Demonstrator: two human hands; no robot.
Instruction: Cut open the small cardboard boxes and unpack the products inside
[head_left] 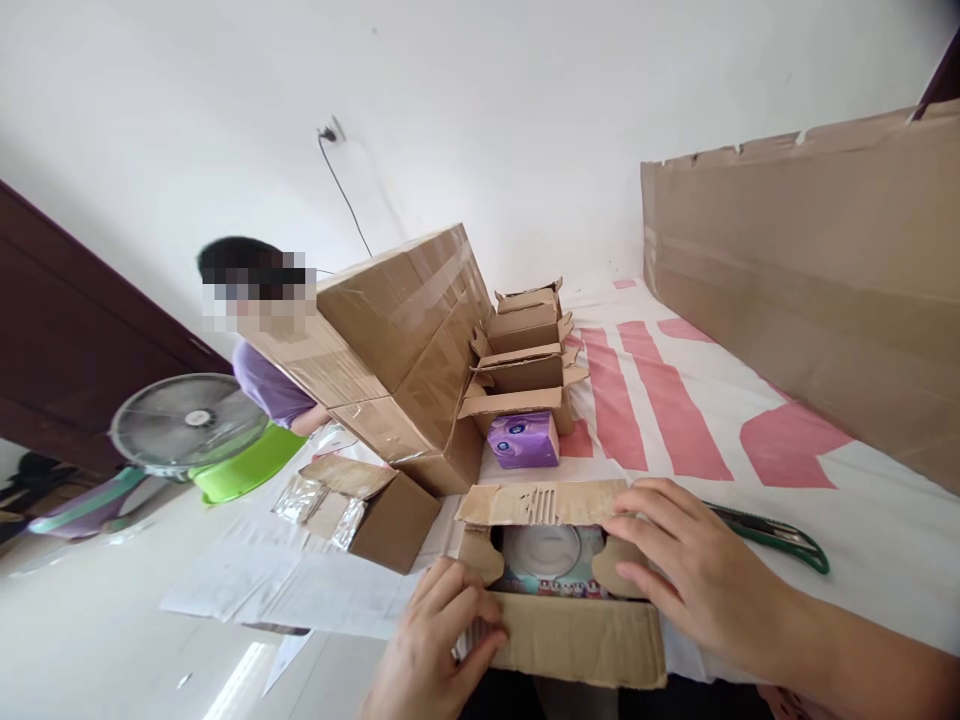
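An opened cardboard box (577,640) lies before me with its flaps folded outward. Inside it I see a pale round item (544,550) and a colourful printed surface with small figures; their kind I cannot make out. My left hand (442,640) grips the box at its near left corner, fingers curled round the flap. At the right side, my right hand (682,560) holds the box by its right flaps. A green utility knife (780,535) rests on the cloth beyond my right hand. Past the far flap sits a purple tissue pack (523,440).
Several open cardboard boxes (521,370) stand in a row beside a large taped carton (405,340). A smaller box (390,515) is at left. A cardboard panel (810,270) borders the right. A person (270,380) is behind the carton, near a fan (199,418) and green basin (244,465).
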